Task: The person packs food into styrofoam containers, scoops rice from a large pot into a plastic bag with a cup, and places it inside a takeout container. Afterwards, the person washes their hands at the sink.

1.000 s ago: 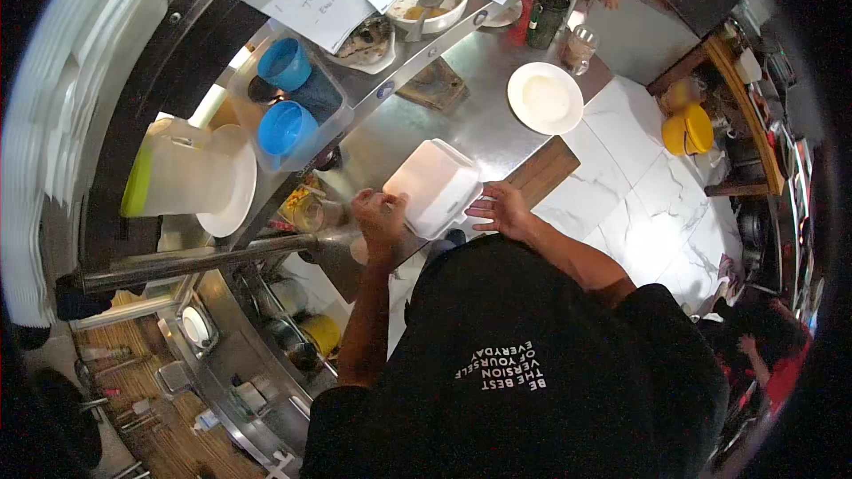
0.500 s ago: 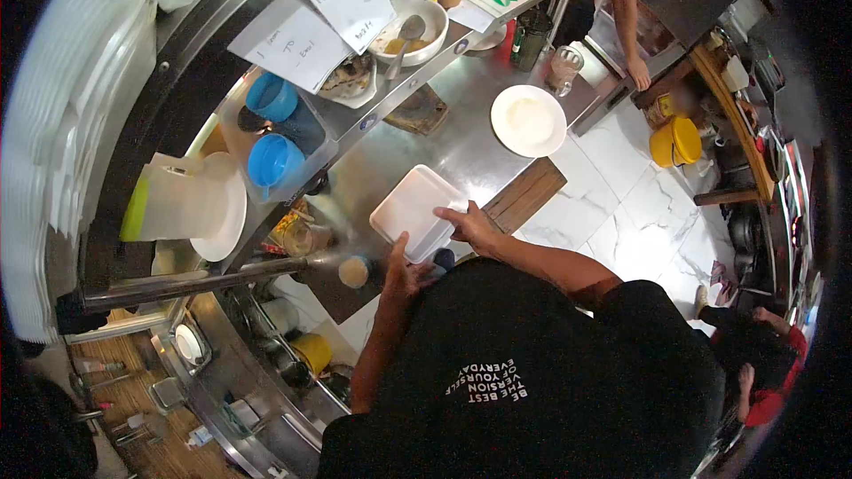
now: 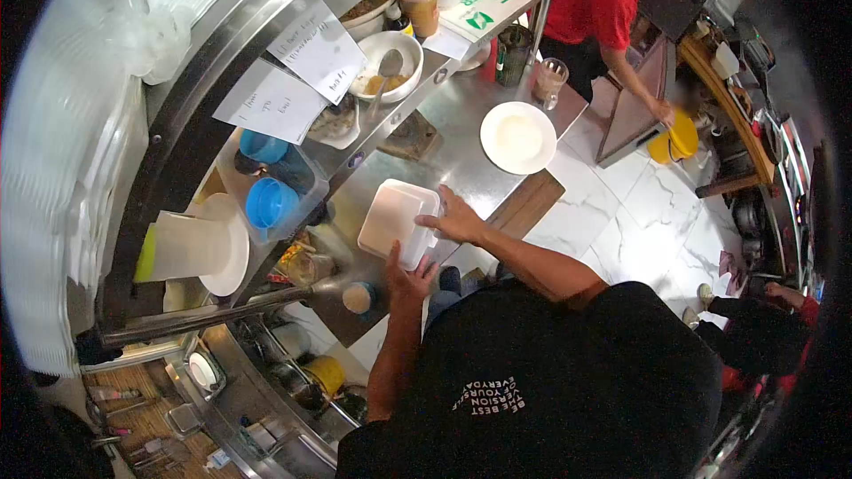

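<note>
A white foam takeaway box [image 3: 388, 220] with its lid down rests over the near edge of the steel counter [image 3: 457, 111]. My left hand [image 3: 409, 284] grips its near side, thumb up along the edge and fingers partly hidden below. My right hand [image 3: 457, 216] holds the right side, with the thumb over the lid and the fingers along the edge. Beyond the box, to the right, a white plate [image 3: 534, 158] with a pale centre lies on the counter.
A raised shelf holds handwritten slips [image 3: 324, 51], a bowl with a spoon [image 3: 410, 46] and sauce jars [image 3: 418, 9]. Blue cups [image 3: 272, 204] sit in a plastic tub at left. A glass mug [image 3: 549, 82] stands at the back. A person in red [image 3: 612, 0] is beyond the counter.
The box has shifted slightly left and down in view, still between my hands. My right fingers have spread along its edge. The person in red has moved nearer, arm reaching to a grey panel.
</note>
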Action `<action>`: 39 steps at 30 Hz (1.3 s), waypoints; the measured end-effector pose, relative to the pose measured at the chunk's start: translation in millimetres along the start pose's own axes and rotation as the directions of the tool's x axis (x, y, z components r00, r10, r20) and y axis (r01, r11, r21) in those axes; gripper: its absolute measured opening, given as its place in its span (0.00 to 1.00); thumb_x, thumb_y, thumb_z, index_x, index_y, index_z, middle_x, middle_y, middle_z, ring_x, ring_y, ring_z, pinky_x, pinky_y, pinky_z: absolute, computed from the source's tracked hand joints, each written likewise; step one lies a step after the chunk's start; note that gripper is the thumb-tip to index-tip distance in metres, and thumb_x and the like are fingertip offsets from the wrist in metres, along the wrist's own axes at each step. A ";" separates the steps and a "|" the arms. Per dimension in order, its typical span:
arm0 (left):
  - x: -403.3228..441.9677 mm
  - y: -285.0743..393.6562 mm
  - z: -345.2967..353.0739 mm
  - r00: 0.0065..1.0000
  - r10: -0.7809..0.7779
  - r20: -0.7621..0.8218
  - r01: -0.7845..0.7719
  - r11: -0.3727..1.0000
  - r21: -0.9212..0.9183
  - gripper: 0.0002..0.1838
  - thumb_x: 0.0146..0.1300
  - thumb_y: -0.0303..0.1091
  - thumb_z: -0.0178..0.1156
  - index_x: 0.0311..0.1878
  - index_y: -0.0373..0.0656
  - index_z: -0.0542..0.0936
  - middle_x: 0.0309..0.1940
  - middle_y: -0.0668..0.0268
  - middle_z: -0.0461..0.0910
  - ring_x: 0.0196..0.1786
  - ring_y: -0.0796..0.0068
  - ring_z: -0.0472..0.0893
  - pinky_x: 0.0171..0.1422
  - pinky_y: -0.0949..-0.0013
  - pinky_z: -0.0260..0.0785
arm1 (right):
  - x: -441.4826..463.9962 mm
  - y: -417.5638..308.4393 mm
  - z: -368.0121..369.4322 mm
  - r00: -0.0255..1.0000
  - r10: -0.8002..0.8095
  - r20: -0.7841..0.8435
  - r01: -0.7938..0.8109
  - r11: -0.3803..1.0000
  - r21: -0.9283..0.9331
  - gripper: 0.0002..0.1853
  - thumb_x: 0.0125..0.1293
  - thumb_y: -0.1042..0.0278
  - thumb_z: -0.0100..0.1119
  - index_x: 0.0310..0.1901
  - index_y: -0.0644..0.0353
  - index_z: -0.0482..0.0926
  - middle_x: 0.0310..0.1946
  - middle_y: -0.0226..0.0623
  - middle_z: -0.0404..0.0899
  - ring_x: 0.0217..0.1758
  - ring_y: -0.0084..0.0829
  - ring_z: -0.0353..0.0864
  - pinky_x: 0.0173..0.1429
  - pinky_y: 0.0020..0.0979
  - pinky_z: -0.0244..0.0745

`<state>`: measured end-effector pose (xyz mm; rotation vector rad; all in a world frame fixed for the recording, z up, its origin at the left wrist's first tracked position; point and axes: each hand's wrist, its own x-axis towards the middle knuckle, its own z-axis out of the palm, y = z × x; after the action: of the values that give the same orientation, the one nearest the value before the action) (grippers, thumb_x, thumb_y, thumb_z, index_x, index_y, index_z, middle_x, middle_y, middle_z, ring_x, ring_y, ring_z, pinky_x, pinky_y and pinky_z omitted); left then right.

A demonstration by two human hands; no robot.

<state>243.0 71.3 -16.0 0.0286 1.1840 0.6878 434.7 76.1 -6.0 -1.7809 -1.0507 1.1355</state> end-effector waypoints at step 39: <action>30.3 -33.6 -31.5 0.934 0.266 0.238 -0.272 0.962 -0.007 0.36 0.62 0.53 0.63 0.71 0.59 0.62 0.68 0.66 0.58 0.67 0.55 0.64 0.74 0.51 0.55 | -36.5 -182.4 -24.8 0.871 -0.460 0.171 0.003 0.353 0.936 0.26 0.64 0.61 0.58 0.63 0.65 0.74 0.52 0.33 0.79 0.51 0.23 0.75 0.58 0.26 0.67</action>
<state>238.1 49.5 -66.4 0.2935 0.9664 0.8840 405.3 106.1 176.9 -0.4358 -0.5957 1.5129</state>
